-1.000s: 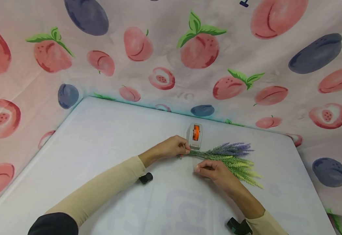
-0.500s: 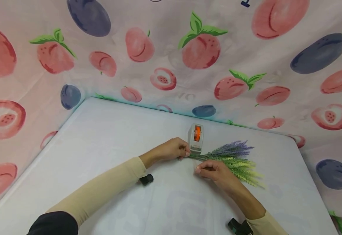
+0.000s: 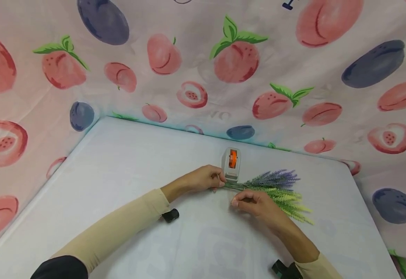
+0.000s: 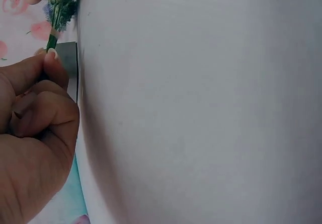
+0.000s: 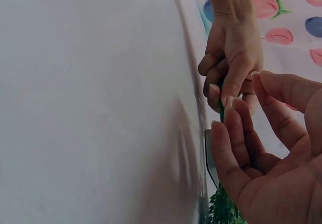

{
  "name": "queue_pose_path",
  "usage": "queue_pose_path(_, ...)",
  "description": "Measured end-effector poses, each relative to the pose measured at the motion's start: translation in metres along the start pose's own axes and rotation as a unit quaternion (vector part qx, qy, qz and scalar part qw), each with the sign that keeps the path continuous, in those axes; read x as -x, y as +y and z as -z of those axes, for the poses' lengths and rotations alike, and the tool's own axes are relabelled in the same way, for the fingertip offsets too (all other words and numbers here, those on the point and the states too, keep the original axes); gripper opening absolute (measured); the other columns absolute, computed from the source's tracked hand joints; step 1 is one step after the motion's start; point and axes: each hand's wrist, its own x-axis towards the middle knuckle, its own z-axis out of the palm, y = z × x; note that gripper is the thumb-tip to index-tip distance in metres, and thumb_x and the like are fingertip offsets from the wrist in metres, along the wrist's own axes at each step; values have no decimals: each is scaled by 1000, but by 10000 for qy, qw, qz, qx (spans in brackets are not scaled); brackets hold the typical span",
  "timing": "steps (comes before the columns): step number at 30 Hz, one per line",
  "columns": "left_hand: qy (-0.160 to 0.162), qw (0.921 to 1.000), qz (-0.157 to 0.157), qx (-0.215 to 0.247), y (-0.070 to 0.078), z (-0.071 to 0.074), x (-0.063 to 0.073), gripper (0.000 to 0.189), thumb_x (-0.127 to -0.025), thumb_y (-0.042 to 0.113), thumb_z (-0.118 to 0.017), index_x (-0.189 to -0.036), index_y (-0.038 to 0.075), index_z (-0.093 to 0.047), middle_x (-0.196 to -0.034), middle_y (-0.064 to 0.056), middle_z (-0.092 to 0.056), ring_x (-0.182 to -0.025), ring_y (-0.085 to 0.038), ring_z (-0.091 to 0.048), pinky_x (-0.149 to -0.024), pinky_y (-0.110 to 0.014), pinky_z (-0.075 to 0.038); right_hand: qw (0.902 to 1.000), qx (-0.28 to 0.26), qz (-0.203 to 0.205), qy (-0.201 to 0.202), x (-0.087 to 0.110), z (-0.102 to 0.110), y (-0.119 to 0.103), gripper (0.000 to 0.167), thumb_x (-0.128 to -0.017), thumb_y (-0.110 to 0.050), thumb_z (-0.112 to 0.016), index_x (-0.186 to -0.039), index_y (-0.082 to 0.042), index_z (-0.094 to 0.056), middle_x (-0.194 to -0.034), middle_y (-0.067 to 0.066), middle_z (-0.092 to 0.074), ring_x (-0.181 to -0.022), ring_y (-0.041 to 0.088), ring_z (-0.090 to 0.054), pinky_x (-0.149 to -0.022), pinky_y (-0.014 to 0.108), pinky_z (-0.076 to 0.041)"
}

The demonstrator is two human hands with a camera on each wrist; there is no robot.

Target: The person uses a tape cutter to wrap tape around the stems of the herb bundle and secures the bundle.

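My left hand (image 3: 206, 178) pinches the stem ends of a bunch of artificial flowers (image 3: 276, 180), purple lavender sprigs beside yellow-green ones, which spread to the right. In the left wrist view the thumb and index finger grip the green stems (image 4: 52, 42), just below a tan band. My right hand (image 3: 257, 203) hovers in front of the bunch, partly covering the yellow-green sprigs. Its thumb and index fingertips (image 5: 256, 75) meet, and a faint see-through strip, seemingly clear tape, shows by them in the head view. Right behind the stems stands a grey tape dispenser (image 3: 231, 164) with an orange core.
A white cloth covers the table (image 3: 147, 155). Fruit-printed curtains (image 3: 196, 58) rise along its back and left edges. Black wrist cameras sit under the left wrist (image 3: 171, 215) and the right wrist (image 3: 284, 269).
The left hand and stem ends have shifted slightly toward the front, leaving a little more of the dispenser's near end in sight. The right hand stays almost still.
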Motion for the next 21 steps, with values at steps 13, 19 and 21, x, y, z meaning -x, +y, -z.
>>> queue_pose_path(13,52,9998,-214,-28,2,0,4,12,-102,7,-59,-107,8,-70,-83,-12,-68,-72,-13,-56,-73,-25,-47,9999,10,-82,132,2,2,3,32,-96,-28,-73,-112,-1,-71,-109,14,-69,-96,24,-64,-79,34,-55)
queue_pose_path(19,619,9895,-147,-1298,10,-6,6,20,-89,29,-81,-103,18,-70,-85,6,-64,-71,-9,-51,-66,-25,-43,9998,-109,-122,80,2,3,0,36,-96,-30,-72,-115,0,-68,-117,18,-68,-104,29,-64,-87,37,-55)
queue_pose_path(21,890,9801,-157,-1765,12,-10,6,24,-85,35,-84,-98,20,-69,-82,9,-62,-68,-8,-51,-61,-25,-42,9998,-141,-131,61,3,3,-2,36,-97,-30,-71,-116,0,-68,-118,19,-67,-106,30,-64,-88,38,-55)
